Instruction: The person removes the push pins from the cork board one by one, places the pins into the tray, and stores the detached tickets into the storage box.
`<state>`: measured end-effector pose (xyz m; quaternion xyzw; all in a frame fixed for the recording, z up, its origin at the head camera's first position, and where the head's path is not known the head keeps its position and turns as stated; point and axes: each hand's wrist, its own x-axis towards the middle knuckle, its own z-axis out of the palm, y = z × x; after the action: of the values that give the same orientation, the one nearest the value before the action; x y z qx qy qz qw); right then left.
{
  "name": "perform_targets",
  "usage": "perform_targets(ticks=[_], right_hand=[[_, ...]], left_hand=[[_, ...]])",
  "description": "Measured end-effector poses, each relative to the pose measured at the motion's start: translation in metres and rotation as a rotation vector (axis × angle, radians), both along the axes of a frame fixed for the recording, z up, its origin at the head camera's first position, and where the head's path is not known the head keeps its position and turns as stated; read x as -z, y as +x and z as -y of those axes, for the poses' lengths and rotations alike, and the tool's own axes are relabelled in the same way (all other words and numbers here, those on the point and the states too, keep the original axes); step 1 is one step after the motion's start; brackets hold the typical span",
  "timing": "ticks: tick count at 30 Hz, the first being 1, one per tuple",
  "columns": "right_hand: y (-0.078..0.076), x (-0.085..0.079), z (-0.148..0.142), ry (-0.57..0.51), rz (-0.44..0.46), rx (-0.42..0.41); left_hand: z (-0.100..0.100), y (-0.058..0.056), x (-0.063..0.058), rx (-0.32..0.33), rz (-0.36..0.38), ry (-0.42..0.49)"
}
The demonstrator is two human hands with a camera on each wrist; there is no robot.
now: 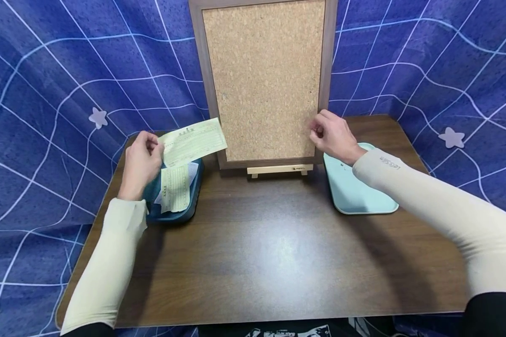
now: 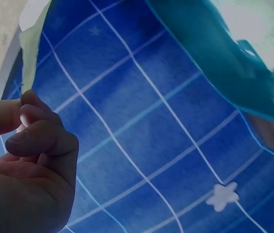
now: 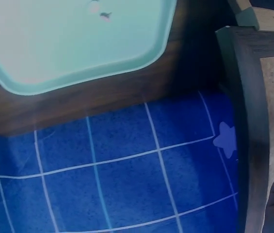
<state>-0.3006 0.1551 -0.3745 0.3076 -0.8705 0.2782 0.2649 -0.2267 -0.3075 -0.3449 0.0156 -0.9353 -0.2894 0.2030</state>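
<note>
My left hand (image 1: 141, 164) pinches one end of a pale green printed paper slip (image 1: 196, 142). The slip spreads rightward, its far end close to the lower left of the framed cork board (image 1: 267, 84). From the left wrist the slip (image 2: 29, 60) appears edge-on above thumb and finger. Below that hand sits a dark blue bin (image 1: 184, 216) with another green slip (image 1: 174, 187) and whiter paper inside. My right hand (image 1: 333, 135), fingers curled and tips blurred, is at the board's lower right; whether it holds anything small cannot be seen. Only a bit of it shows in the right wrist view.
The board leans on a small wooden easel (image 1: 280, 169) at the back of the brown table (image 1: 253, 262). A light turquoise tray (image 1: 358, 192) lies beneath my right forearm, with tiny items in it. Blue cloth (image 1: 67, 56) with white lines hangs behind.
</note>
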Motion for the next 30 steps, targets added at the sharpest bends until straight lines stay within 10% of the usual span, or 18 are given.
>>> perform_targets(ticks=[14, 30], right_hand=[[0.011, 0.026, -0.034, -0.090, 0.024, 0.134], [0.006, 0.063, -0.078, 0.010, 0.256, 0.208]], left_hand=[[0.042, 0.026, 0.020, -0.144, 0.057, -0.026], [0.062, 0.047, 0.050, -0.189, 0.131, -0.128]])
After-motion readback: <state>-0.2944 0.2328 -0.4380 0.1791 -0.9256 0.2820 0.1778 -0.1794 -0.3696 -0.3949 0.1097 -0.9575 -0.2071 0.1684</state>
